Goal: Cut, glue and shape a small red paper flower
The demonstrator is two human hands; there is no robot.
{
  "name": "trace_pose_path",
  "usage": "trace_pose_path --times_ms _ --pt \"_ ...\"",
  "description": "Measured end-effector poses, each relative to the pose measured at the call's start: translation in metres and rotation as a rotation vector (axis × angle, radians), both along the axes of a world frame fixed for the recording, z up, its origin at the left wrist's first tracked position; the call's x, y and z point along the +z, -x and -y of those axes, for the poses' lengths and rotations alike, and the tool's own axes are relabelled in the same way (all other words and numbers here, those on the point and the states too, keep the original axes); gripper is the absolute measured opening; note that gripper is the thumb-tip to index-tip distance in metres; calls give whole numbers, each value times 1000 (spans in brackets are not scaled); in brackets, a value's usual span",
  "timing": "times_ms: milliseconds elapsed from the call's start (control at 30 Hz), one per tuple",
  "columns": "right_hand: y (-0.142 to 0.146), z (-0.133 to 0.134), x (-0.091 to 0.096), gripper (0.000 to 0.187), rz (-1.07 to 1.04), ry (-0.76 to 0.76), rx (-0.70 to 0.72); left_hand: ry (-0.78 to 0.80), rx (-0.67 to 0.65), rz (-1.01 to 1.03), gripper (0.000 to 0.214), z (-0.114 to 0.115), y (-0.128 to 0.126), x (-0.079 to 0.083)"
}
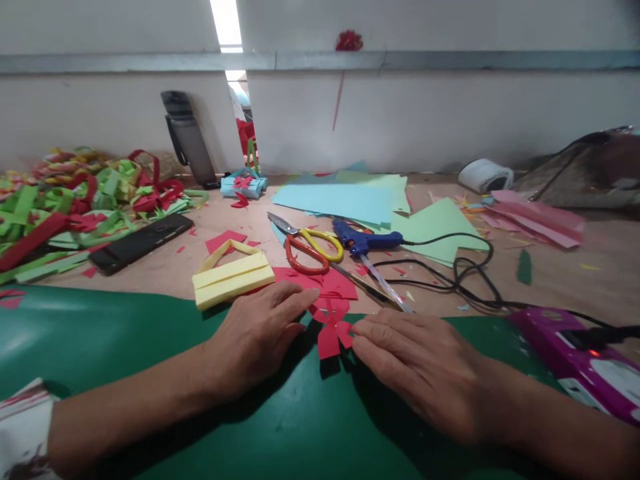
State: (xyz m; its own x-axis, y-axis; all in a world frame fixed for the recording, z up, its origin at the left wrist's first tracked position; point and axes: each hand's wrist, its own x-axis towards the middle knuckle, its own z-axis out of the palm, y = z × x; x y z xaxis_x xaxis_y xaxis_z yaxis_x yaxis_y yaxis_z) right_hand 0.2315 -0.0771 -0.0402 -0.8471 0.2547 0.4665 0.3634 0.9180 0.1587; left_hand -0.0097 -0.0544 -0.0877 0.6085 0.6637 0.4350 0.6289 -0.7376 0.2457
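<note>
A red paper flower (331, 325) is showing between the left hand (260, 330), which is spreading thumb from forefinger and hiding a corner of the yellow paper bag (233, 281) beyond, and the right hand (425, 367), whose fingertips are meeting its edge, pinching or not I can't tell.

The tan table (565, 280) carries a green mat (280, 427), a black phone (143, 245) and 1 grey bottle (191, 143).

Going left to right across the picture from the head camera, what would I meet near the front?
Black rectangular phone, person's left hand, red paper flower, person's right hand, purple-and-white plastic power strip.
</note>
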Motion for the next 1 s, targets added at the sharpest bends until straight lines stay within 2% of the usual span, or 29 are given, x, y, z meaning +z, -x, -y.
trace_pose_path --times_ms 100,267,367,467,600,667,733,833,900,1000 --pt "1 -2 0 32 -19 27 -1 -93 -68 65 48 0 1 1" --pt "2 -5 -3 32 -16 102 17 -309 -272 10 18 3 0 18" --pt "2 -7 -6 33 -20 137 29 -339 -329 -2 18 6 -2 25" --pt "1 -9 -10 31 -12 143 -10 -306 -311 -20 21 9 -5 23" --pt "0 -8 -15 23 -36 184 -225 -213 -244 -73 19 15 -8 14" --pt "-1 -5 -14 14 -64 315 -305 -174 -197 -92 22 19 -10 10" --pt "0 0 -13 5 -63 521 -349 -140 -147 -93 24 22 -11 8" --pt "4 5 -11 14 -49 733 -386 -77 -87 -74 23 25 -12 4" --pt "7 7 -12 17 -65 752 -398 -48 -67 -40 22 24 -13 2" --pt "9 5 -17 17 -118 658 -359 -20 -69 28 20 23 -13 0"
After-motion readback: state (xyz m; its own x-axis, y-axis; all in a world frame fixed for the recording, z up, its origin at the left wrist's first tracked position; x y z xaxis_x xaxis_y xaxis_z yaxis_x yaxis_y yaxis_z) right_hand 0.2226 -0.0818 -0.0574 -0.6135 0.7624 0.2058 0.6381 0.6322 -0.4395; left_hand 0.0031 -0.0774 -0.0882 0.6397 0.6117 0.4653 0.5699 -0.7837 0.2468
